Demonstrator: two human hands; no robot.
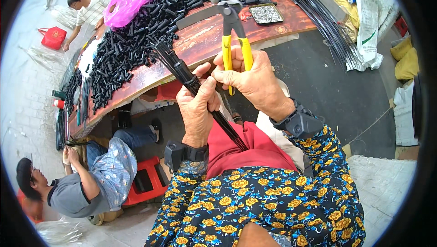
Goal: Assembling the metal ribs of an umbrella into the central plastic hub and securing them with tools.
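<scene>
My left hand (196, 106) grips a bundle of thin black rods (182, 71) that slants from my lap up toward the table, with a black sleeve around it. My right hand (255, 81) holds yellow-handled pincers (233, 28), jaws pointing up over the table edge. The two hands touch at the fingertips. Both wrists wear black bands, and my sleeves are dark with yellow flowers.
A long wooden table (205, 42) carries a heap of short black tubes (136, 33), a pink bag (125, 8), a metal tray of small parts (266, 14) and long black rods (318, 15). A seated person (86, 183) is lower left; others sit far left. Sacks lie right.
</scene>
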